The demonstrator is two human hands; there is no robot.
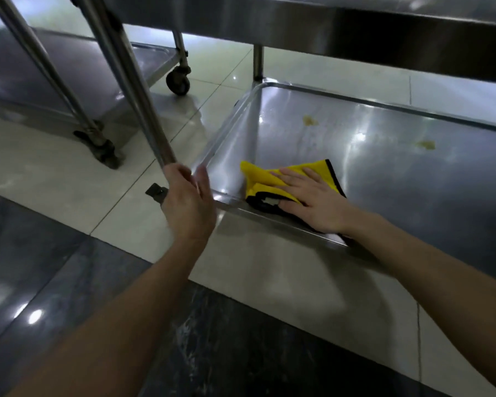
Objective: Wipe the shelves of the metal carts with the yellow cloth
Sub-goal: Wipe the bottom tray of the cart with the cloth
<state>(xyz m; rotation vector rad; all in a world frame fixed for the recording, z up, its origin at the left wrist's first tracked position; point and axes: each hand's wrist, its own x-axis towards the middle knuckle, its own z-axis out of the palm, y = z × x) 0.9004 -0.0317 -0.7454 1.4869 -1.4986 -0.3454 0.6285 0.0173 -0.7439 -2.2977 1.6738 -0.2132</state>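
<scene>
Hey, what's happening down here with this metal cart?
A person is wiping the cart's bottom shelf. The right hand presses the yellow cloth flat near the shelf's near corner, while the left hand holds the upright post. Two brownish stains farther along are not yet wiped.

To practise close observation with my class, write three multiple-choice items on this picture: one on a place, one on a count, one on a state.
1. Where on the lower shelf does the yellow cloth lie? A near left corner; B far right corner; C middle.
2. How many brownish stains show on that shelf? A one; B two; C four.
3. How is the right hand placed on the cloth? A clenched in a fist; B lifted off; C flat, fingers straight.
Answers: 1 A, the cloth sits by the near rim's left corner; 2 B, two separate stains lie farther back; 3 C, the palm presses the cloth flat.
</scene>
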